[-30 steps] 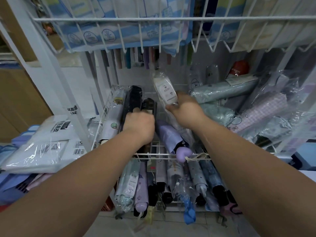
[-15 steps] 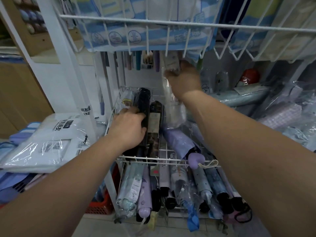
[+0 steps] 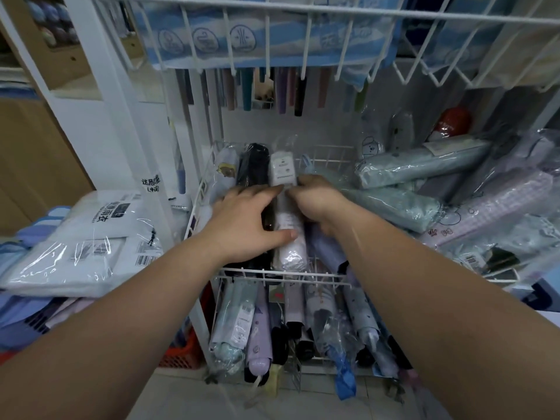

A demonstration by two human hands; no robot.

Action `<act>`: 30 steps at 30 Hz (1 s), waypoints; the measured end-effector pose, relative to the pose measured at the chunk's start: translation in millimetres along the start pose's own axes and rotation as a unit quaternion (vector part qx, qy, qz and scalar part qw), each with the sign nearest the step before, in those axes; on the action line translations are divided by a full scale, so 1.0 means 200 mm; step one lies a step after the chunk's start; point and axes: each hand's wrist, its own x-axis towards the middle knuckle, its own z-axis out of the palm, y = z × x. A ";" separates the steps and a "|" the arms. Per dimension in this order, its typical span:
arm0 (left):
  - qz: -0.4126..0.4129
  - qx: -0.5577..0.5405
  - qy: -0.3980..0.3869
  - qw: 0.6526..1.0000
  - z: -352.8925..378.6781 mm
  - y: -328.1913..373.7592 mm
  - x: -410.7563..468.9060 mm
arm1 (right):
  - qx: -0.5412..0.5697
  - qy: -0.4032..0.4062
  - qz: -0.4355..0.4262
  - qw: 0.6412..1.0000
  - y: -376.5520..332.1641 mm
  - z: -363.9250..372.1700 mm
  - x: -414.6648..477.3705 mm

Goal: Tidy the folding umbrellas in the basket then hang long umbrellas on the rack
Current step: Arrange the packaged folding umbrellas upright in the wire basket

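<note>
On the far left I see a pile of flat packs (image 3: 81, 247) in shiny clear plastic, soft and square. Next to them a smooth white post (image 3: 121, 95) goes up. Right beside it is the wire basket (image 3: 272, 270), made of thin white bars with gaps between them. Folding umbrellas lie in it side by side, pointing away from me.

A black folding umbrella (image 3: 253, 165) lies near the basket's left wall. It is long and round like a tube. My left hand (image 3: 242, 219) lies flat on it, with the fingers straight and a bit spread. The thumb presses on the near part of the white folding umbrella (image 3: 283, 172). That one touches the black one and is wrapped in crinkly clear film, with a paper label at its far end.

My right hand (image 3: 315, 198) comes in from the right. Its fingers curl onto the white umbrella's other side, so the umbrella sits between both hands. A purple folding umbrella (image 3: 325, 250) lies slanted under my right wrist. Past it, bare bars show near the far wall, so there is some room there.

Behind, long umbrellas (image 3: 285, 92) hang straight down in a row. Below, a lower basket (image 3: 203, 325) is packed full. On the far right, green umbrellas (image 3: 418, 168) in shiny bags lie in a messy heap.
</note>
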 end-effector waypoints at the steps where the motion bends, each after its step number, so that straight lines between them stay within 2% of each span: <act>1: 0.001 0.014 -0.002 1.000 0.00 0.00 0.00 | -0.039 -0.028 -0.006 0.999 0.00 0.00 -0.01; 3: 0.006 0.049 -0.011 0.999 0.01 0.00 0.00 | -0.093 -0.067 -0.009 0.993 -0.03 -0.02 -0.04; 6: 0.009 0.087 -0.023 0.996 0.01 0.01 0.01 | -0.075 -0.096 0.002 0.993 -0.05 -0.07 -0.07; 13: -0.001 0.044 -0.007 0.999 -0.04 -0.01 0.05 | 0.043 -0.046 0.012 0.998 -0.09 -0.01 -0.05; 17: 0.011 0.105 -0.059 0.993 -0.03 0.00 0.06 | -0.142 -0.069 -0.013 0.987 -0.05 0.01 -0.02; 19: 0.019 0.137 -0.075 0.988 -0.03 0.01 0.06 | -0.258 -0.069 -0.071 0.961 -0.03 -0.05 -0.03; 21: 0.019 0.159 -0.081 0.984 -0.05 0.03 0.08 | -0.343 -0.028 -0.111 0.932 -0.04 -0.16 -0.06; 23: 0.023 0.176 -0.071 0.981 -0.07 0.05 0.10 | -0.383 0.018 -0.126 0.915 -0.04 -0.26 -0.10; 26: 0.033 0.175 -0.056 0.982 -0.07 0.07 0.10 | -0.458 0.011 -0.136 0.878 0.02 -0.36 -0.17; 30: 0.056 0.123 -0.032 0.990 -0.05 0.13 0.09 | -0.465 0.058 -0.153 0.870 0.12 -0.40 -0.22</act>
